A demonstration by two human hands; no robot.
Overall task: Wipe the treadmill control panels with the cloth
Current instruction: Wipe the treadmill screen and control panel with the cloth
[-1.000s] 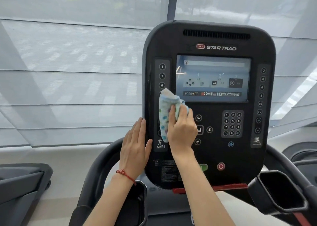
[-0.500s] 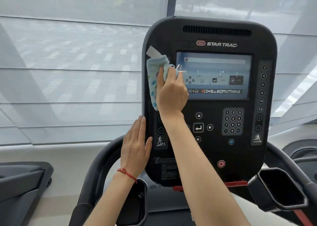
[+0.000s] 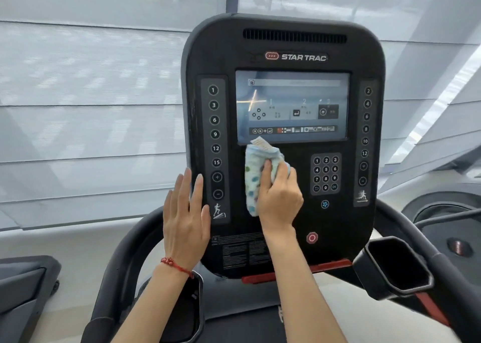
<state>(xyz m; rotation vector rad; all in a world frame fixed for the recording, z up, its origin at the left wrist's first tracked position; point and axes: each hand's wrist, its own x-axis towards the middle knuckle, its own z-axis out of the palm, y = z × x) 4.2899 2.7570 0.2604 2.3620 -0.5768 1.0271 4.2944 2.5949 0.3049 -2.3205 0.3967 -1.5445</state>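
Cloth (image 3: 256, 178), spotted and bunched, sits pressed against the middle of the treadmill control panel (image 3: 283, 48), just under the screen (image 3: 291, 105) and left of the number keypad (image 3: 326, 174).

Starting at the left, my left hand (image 3: 186, 220) lies flat with straight fingers on the panel's left edge, beside the left button column (image 3: 215, 144); it holds nothing and, as I judge it, only steadies the console. A red bracelet (image 3: 175, 265) rings that wrist.

Next across, my right hand (image 3: 279, 197) has its grip closed round the cloth, fingers curled over the wad and the thumb tucked against it, with a loose tail hanging below the palm.

For the wipe in hand I would keep the pressure light and even, so the keys under the cloth are cleaned and not pressed in. I would lead with the flat of the wad, not the knuckles, and overlap each pass. I would steer the hanging tail away from the red stop button (image 3: 311, 237) lower right. The keypad and the right button column (image 3: 365, 134) look to me like ground not yet covered, though I cannot tell that for certain.
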